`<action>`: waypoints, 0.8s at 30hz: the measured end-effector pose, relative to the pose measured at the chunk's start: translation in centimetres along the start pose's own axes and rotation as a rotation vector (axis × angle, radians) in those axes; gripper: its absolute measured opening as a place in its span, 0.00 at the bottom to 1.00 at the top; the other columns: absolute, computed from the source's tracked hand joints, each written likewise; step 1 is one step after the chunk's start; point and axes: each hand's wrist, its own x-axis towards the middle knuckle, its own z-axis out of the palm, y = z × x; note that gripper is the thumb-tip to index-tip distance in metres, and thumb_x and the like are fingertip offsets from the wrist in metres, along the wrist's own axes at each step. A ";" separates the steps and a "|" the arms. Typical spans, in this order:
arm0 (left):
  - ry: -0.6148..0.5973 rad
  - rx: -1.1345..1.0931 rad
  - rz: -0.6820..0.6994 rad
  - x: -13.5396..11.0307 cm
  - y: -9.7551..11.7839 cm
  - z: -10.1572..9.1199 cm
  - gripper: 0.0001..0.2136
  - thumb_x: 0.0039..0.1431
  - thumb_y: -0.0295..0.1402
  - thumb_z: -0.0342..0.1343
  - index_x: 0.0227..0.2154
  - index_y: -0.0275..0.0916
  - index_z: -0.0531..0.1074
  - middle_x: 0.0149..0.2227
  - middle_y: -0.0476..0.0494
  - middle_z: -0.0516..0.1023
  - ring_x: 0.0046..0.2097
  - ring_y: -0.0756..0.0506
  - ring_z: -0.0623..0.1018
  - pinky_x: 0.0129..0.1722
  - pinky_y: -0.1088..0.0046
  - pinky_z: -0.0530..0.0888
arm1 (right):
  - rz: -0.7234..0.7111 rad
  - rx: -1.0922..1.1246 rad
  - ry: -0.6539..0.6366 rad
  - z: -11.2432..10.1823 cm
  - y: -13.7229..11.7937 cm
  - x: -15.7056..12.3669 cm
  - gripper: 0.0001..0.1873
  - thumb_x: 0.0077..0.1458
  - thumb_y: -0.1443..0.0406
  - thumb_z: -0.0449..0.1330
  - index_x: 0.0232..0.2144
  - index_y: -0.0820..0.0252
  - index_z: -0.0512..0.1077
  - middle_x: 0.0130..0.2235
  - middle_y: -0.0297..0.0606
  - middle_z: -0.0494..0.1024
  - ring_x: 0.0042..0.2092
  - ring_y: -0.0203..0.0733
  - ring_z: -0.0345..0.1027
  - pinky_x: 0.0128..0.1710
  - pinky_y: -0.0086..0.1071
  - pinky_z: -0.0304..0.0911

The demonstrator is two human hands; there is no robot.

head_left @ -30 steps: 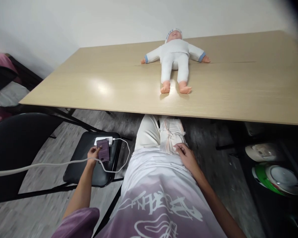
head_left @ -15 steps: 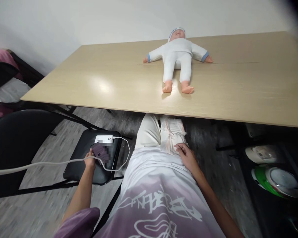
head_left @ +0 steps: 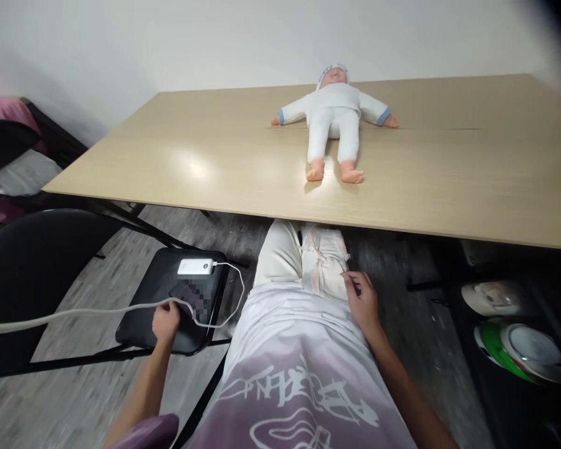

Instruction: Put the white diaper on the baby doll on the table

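On the black chair seat at my left lies a dark phone, partly blurred out. My left hand is closed at its near left corner, fingers curled down. A white cable passes by these fingers, and what they hold, if anything, is hidden. A white power bank lies just beyond the phone, with the cable plugged into its right end. A folded white diaper with pinkish edges rests on my lap. My right hand is by its right edge, loosely bent, thumb and fingers a little apart.
A baby doll in white clothes lies on its back on the wooden table. To the right, a dark shelf holds a green-and-white round container and a cream item. Another chair with pink cloth stands at far left.
The phone, earlier tilted up in my left hand, now lies lower on the seat; that hand has drawn back slightly. My right hand has shifted right, off the diaper's middle to its edge.
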 end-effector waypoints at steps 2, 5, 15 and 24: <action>-0.160 0.143 0.019 -1.6 0.5 -1.5 0.10 0.64 0.37 0.54 0.30 0.37 0.72 0.42 0.29 0.79 0.60 0.25 0.74 0.55 0.52 0.71 | 0.047 -0.034 0.080 -0.6 0.4 0.9 0.26 0.65 0.45 0.53 0.46 0.59 0.76 0.49 0.50 0.78 0.48 0.51 0.71 0.50 0.44 0.68; -0.605 0.287 0.062 -5.6 2.2 -3.6 0.14 0.58 0.43 0.60 0.24 0.38 0.74 0.30 0.39 0.79 0.42 0.33 0.80 0.44 0.62 0.73 | 0.148 -0.065 0.076 -1.1 1.3 2.6 0.32 0.59 0.40 0.55 0.47 0.60 0.75 0.50 0.52 0.78 0.47 0.52 0.71 0.52 0.47 0.67; -0.884 -0.024 0.789 -19.1 17.8 12.7 0.25 0.66 0.60 0.49 0.35 0.39 0.70 0.36 0.45 0.75 0.41 0.43 0.72 0.46 0.68 0.68 | 0.399 0.037 -0.133 0.5 1.5 6.0 0.32 0.46 0.36 0.63 0.36 0.55 0.73 0.35 0.39 0.80 0.41 0.51 0.75 0.44 0.41 0.67; -1.127 -0.148 0.582 -23.2 23.8 19.3 0.31 0.50 0.67 0.62 0.32 0.39 0.67 0.31 0.47 0.72 0.37 0.45 0.73 0.40 0.69 0.70 | 0.380 0.407 -0.315 -1.9 -4.8 5.6 0.34 0.36 0.38 0.75 0.31 0.58 0.74 0.32 0.40 0.83 0.38 0.50 0.78 0.38 0.39 0.72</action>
